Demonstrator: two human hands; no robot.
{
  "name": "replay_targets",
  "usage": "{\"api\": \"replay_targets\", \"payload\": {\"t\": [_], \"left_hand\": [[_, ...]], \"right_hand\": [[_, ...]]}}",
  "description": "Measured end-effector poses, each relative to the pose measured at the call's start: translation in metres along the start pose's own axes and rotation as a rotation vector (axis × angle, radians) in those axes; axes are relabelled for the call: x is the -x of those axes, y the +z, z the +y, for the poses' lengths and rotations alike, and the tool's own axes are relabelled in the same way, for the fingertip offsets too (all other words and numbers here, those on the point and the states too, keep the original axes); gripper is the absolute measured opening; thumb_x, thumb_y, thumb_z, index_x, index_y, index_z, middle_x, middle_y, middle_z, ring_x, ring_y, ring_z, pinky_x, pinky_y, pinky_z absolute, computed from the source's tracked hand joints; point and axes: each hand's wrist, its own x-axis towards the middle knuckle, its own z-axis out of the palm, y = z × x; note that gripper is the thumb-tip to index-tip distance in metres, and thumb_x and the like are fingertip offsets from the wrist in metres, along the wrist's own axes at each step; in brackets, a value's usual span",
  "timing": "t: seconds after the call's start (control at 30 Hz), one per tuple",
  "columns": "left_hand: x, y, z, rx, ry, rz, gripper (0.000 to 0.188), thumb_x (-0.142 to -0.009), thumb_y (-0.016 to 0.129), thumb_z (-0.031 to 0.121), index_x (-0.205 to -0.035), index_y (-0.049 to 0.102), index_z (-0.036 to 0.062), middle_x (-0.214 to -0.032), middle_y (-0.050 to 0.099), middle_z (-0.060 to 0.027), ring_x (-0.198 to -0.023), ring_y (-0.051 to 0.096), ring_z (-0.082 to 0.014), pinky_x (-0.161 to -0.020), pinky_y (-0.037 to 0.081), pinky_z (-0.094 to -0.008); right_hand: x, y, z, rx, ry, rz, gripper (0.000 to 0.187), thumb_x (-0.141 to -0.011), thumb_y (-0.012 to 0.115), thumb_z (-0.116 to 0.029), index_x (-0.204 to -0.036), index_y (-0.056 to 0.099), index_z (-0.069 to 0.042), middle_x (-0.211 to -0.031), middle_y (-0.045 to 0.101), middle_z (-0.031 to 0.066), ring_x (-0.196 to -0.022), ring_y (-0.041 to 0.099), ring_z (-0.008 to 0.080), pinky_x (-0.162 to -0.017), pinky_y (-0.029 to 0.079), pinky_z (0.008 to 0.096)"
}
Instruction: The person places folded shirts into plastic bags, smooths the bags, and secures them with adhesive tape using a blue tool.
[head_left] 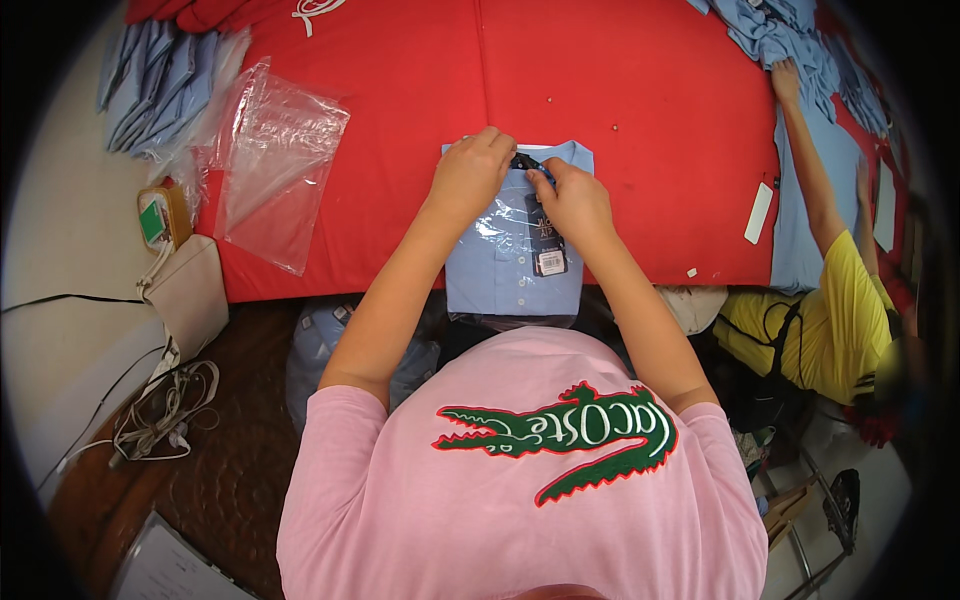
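Observation:
A folded light blue shirt in a shiny clear plastic bag lies at the table's near edge, its lower end reaching past that edge. Its collar points away from me, with a dark piece at the neck. On its front lies a dark hang tag with a white label at the lower end. My left hand is closed at the collar's left side, fingers bent over it. Opposite it, my right hand pinches at the collar's right side. The fingertips of both hands nearly meet at the neck; exactly what each pinches is partly hidden.
Flat clear plastic bags lie left on the red-covered table, near stacked folded blue shirts. A co-worker in a yellow top reaches over blue garments at the right. Cables hang at the lower left.

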Motion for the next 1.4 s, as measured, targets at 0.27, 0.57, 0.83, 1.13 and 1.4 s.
{"api": "replay_targets", "payload": {"t": [0.27,0.57,0.83,1.13,1.4], "left_hand": [[0.01,0.0,0.0,0.041,-0.046,0.029,0.011,-0.092,0.079,0.014,-0.1,0.078,0.0064,-0.099,0.072,-0.0065,-0.091,0.073,-0.0311,-0.082,0.06,-0.0441],[0.006,0.012,-0.002,-0.069,0.074,0.153,0.009,-0.086,0.079,0.011,-0.088,0.071,0.007,-0.089,0.067,-0.0069,-0.083,0.071,-0.0296,-0.075,0.057,-0.0432],[0.007,0.014,-0.012,0.052,0.01,0.1,0.012,-0.085,0.077,0.011,-0.092,0.068,0.0077,-0.091,0.067,-0.0064,-0.081,0.068,-0.0296,-0.078,0.054,-0.0436],[0.009,0.009,-0.013,0.037,0.049,0.088,0.01,-0.09,0.075,0.01,-0.095,0.067,0.0072,-0.097,0.069,-0.0071,-0.086,0.069,-0.0303,-0.081,0.054,-0.0433],[0.005,0.0,-0.017,0.182,-0.05,0.028,0.01,-0.091,0.077,0.01,-0.096,0.069,0.0058,-0.096,0.07,-0.0071,-0.083,0.072,-0.0258,-0.083,0.055,-0.0409]], "right_hand": [[0.001,0.003,0.003,-0.05,0.016,0.015,0.037,-0.104,0.067,-0.04,-0.103,0.076,-0.004,-0.081,0.075,0.02,-0.077,0.075,0.041,-0.069,0.058,0.0511],[-0.002,-0.009,0.01,-0.301,0.153,0.044,0.04,-0.104,0.069,-0.042,-0.109,0.076,-0.004,-0.074,0.072,0.0184,-0.071,0.073,0.037,-0.064,0.055,0.0476],[0.002,-0.005,0.006,0.002,-0.097,0.003,0.038,-0.102,0.071,-0.043,-0.117,0.076,-0.008,-0.081,0.075,0.0166,-0.077,0.075,0.0356,-0.069,0.057,0.0477],[-0.003,-0.004,-0.002,0.034,-0.086,-0.023,0.038,-0.104,0.068,-0.044,-0.114,0.076,-0.008,-0.082,0.077,0.0164,-0.079,0.077,0.0367,-0.07,0.059,0.0486],[-0.005,-0.002,0.002,-0.002,-0.061,-0.021,0.04,-0.104,0.068,-0.047,-0.116,0.077,-0.01,-0.082,0.077,0.016,-0.08,0.077,0.0365,-0.071,0.059,0.0483]]}}
